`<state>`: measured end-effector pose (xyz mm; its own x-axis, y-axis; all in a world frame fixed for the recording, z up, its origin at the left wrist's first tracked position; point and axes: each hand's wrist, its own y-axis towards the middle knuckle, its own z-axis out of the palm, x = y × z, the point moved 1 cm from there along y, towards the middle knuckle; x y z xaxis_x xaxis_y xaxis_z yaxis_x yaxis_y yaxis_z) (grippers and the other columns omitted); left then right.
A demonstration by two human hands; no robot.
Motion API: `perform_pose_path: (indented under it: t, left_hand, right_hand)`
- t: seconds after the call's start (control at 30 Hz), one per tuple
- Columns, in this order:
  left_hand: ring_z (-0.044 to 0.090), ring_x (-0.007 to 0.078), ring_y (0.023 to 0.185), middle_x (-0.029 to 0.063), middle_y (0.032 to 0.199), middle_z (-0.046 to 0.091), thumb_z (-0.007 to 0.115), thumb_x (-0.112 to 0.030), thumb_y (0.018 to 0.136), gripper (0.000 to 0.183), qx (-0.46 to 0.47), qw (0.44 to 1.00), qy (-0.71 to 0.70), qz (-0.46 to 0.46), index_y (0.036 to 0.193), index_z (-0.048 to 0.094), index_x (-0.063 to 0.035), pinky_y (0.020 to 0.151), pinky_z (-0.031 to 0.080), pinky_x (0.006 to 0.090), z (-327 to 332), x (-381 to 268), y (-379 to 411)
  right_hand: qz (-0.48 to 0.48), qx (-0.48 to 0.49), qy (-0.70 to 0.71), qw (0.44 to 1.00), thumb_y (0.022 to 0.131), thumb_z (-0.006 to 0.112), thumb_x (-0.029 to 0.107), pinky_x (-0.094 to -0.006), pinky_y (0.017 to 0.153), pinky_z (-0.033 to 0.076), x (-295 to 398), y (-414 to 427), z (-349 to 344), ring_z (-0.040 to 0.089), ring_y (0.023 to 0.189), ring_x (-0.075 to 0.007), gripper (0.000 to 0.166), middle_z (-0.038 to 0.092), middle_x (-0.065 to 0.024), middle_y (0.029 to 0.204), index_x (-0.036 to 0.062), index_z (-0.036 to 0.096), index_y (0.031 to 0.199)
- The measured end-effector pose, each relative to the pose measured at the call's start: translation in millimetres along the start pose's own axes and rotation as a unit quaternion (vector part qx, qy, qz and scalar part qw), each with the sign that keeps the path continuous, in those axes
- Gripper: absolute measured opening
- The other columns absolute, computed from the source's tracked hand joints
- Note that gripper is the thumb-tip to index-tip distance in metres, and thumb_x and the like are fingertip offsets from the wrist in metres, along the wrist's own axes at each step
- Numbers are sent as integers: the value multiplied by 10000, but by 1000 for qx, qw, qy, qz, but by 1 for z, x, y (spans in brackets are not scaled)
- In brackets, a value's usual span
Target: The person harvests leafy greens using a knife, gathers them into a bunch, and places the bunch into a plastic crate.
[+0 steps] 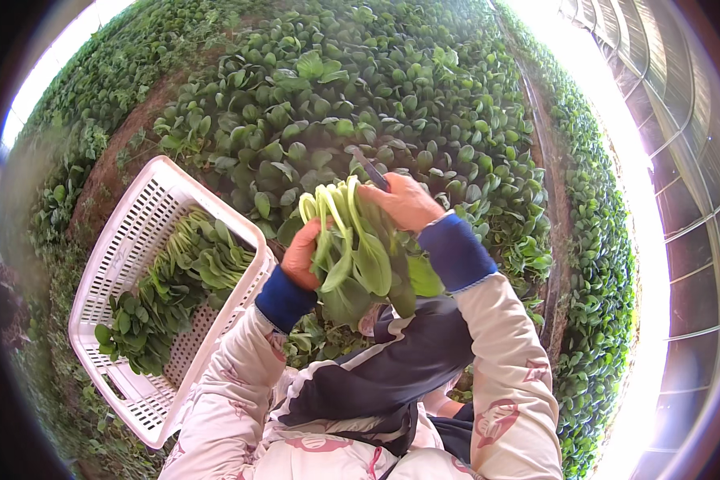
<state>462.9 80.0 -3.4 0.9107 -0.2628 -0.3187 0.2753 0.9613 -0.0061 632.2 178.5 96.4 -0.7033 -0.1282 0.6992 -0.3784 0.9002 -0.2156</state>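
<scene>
A bunch of leafy greens (pixel 360 252) with pale green stems hangs between my two hands, its broad leaves pointing down. My left hand (pixel 303 255) is closed around the left side of the bunch. At the right, the fingers of my right hand (pixel 402 201) hold the upper stems, and a knife (pixel 370 170) with a dark blade sticks out from the same hand, up and to the left. More cut greens (pixel 156 318) lie in a white perforated plastic basket (pixel 120 252) to my left. The knife's handle is mostly hidden in my right hand.
Dense rows of leafy plants (pixel 360 108) grow ahead and on both sides. A bare soil strip (pixel 117 150) runs behind the basket, and a narrow furrow (pixel 552 240) passes at the right. Curved metal ribs (pixel 690 216) of a greenhouse wall stand at the far right. My bent legs are just below the bunch.
</scene>
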Motion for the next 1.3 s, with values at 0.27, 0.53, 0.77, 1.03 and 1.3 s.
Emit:
perform_pose_path:
  t: [0.27, 0.53, 0.77, 1.03, 1.3]
  left_hand:
    - [599, 248, 1062, 105, 1173, 622, 493, -277, 957, 363, -53, 981, -103, -153, 1246, 534, -61, 969, 454, 418, -2, 9, -2]
    - [587, 260, 1099, 128, 1220, 600, 439, -296, 977, 399, -66, 974, -82, -198, 1266, 515, -33, 990, 443, 434, 6, -4, -8]
    - [650, 240, 941, 110, 1080, 648, 501, -237, 932, 328, -77, 985, 44, -145, 1179, 558, -31, 883, 515, 389, 25, -1, 1]
    - [626, 177, 944, 55, 1043, 633, 549, -302, 942, 285, -6, 998, -53, -44, 1138, 568, -97, 848, 512, 357, 49, -23, -7]
    - [656, 161, 880, 73, 1056, 667, 767, -88, 772, 417, -144, 916, 350, 132, 1151, 596, -61, 800, 531, 295, 53, -134, -66]
  right_hand:
    - [53, 23, 14, 998, 885, 620, 409, -295, 497, 376, -24, 8, 30, 451, 555, -89, 412, 525, -1, 635, 11, 597, 780]
    - [-127, 98, 183, 970, 833, 665, 41, -261, 877, 488, 23, -30, -6, 609, 979, -100, 370, 663, -35, 1115, 20, 610, 1198]
    - [-183, 129, 168, 960, 881, 622, 58, -269, 833, 502, -12, -12, -6, 602, 955, -82, 282, 672, -25, 1084, 32, 628, 1162]
    - [-168, 128, 257, 943, 873, 643, 68, -260, 854, 470, 18, -26, 22, 591, 981, -89, 162, 667, -43, 1099, 15, 647, 1026]
    - [-138, -61, 278, 949, 886, 563, 42, -153, 453, 346, 51, -38, -1, 504, 580, 7, 201, 629, -108, 1222, 70, 630, 1074]
